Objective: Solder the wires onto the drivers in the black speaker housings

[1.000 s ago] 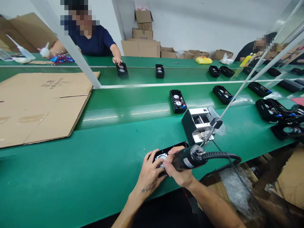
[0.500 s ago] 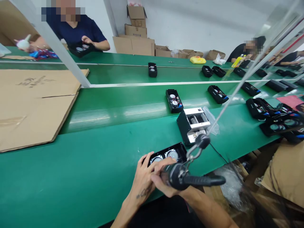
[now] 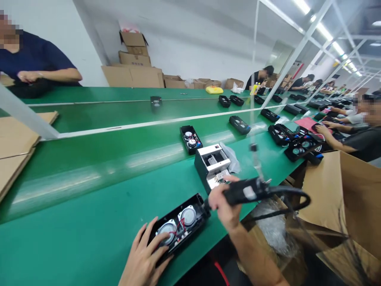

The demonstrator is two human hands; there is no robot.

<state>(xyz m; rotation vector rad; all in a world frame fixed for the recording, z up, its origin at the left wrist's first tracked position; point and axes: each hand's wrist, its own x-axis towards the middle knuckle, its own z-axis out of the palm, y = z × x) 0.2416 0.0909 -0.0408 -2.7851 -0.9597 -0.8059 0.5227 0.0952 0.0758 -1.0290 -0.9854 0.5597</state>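
A black speaker housing (image 3: pixel 178 225) with two round silver drivers and red wires lies open at the near edge of the green table (image 3: pixel 89 222). My left hand (image 3: pixel 145 258) rests on its left end, fingers spread over the case. My right hand (image 3: pixel 224 204) grips a black electric screwdriver (image 3: pixel 253 191), which hangs from a cord and trails a thick black cable. The tool's front end sits at the right end of the housing.
A black-and-white screw feeder box (image 3: pixel 212 163) stands just beyond my right hand. More black housings (image 3: pixel 190 139) ride the green conveyor belt (image 3: pixel 119 135). An open cardboard box (image 3: pixel 342 198) sits at right. Other people work along both sides. Flat cardboard (image 3: pixel 14 147) lies at left.
The view has swung right. My right hand has drawn the screwdriver from above the left driver to the housing's right end. My left hand slid down to the case's left end.
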